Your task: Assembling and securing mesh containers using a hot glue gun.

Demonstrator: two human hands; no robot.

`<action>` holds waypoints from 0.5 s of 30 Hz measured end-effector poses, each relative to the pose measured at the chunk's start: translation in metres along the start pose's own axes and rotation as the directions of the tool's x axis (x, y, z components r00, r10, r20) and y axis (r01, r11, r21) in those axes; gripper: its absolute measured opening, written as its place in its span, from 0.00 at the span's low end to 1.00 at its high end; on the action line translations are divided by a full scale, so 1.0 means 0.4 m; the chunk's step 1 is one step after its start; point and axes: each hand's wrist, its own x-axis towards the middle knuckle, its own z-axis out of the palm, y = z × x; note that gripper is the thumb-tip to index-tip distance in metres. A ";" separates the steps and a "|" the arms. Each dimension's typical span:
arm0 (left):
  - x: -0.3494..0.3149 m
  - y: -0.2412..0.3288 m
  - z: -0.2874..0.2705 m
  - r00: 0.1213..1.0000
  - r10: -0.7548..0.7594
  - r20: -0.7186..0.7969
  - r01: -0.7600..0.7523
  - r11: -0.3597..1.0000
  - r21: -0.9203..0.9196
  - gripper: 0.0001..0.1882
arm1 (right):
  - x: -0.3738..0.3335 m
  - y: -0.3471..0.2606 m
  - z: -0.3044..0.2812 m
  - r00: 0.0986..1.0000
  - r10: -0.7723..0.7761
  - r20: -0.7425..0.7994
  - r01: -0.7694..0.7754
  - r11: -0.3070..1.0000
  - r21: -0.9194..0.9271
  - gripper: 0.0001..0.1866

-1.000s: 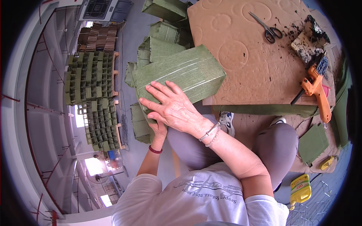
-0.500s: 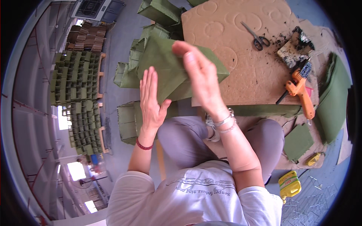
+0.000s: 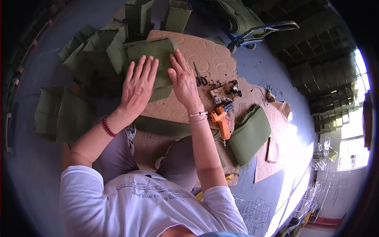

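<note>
A green felt-like piece (image 3: pixel 148 48), apparently a folded box, lies on a cardboard sheet (image 3: pixel 205 49). My left hand (image 3: pixel 139 85) rests flat on its face, fingers stretched out. At its right edge, my right hand (image 3: pixel 184 82) has its fingers extended, touching or very close to the edge; neither hand grips anything. Right of that hand lie black-handled scissors (image 3: pixel 201 80). Farther right, a blackened scrap (image 3: pixel 222 94) sits among dark crumbs, with an orange glue gun (image 3: pixel 223 125) just below it.
Several green open boxes (image 3: pixel 103 44) stand at the left and far side, one box (image 3: pixel 55 114) nearer me. Folded green fabric (image 3: pixel 252 134) lies at the right. A blue-framed cart (image 3: pixel 260 32) carries rolled green material. Wire frames (image 3: pixel 252 213) stand on the floor at lower right.
My view has swung right. The green piece, tilted up between my raised hands before, now lies flatter, with my left palm down on its face and my right hand at its edge.
</note>
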 end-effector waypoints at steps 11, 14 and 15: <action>0.037 -0.107 0.027 0.960 0.269 -0.082 -0.278 0.951 -0.133 0.43 | -0.041 -0.031 -0.051 0.984 0.178 0.013 -0.176 0.954 0.244 0.29; 0.030 -0.075 0.035 0.963 0.250 -0.097 -0.267 0.931 -0.248 0.42 | -0.013 -0.028 -0.051 0.990 0.129 -0.048 -0.117 0.972 0.205 0.30; 0.025 -0.074 0.041 0.962 0.254 -0.099 -0.272 0.930 -0.247 0.42 | -0.011 -0.028 -0.033 0.998 0.057 0.007 -0.057 0.994 0.089 0.31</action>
